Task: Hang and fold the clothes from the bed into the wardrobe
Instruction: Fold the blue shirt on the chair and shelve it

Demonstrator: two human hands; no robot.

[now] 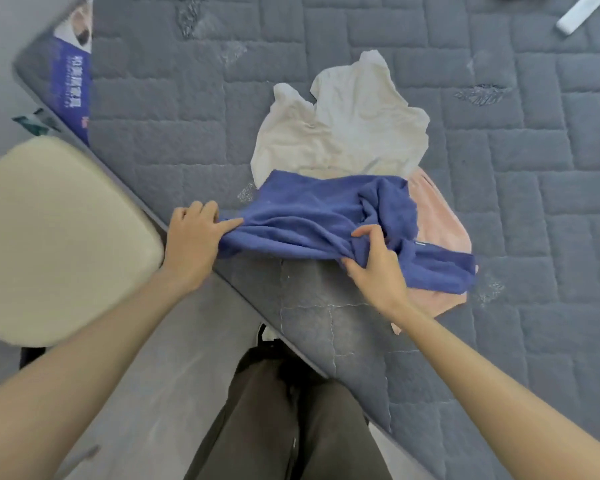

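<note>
Over the bed (499, 168), both hands pinching blue garment (312, 216) (arms outstretched)

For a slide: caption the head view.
Left hand and right hand grip a blue cloth atop a cream cloth and a pink cloth on a mattress.

3 clothes overlap on the bed (174, 133) near its edge, in front of me: the sweater (309, 216) lies nearest, on top of the shirt (343, 126) behind it and the towel (437, 223) to its right. My left hand (191, 240) grips the sweater's left end, my right hand (374, 268) its middle. A cushion (56, 230) sits left of the bed.
</note>
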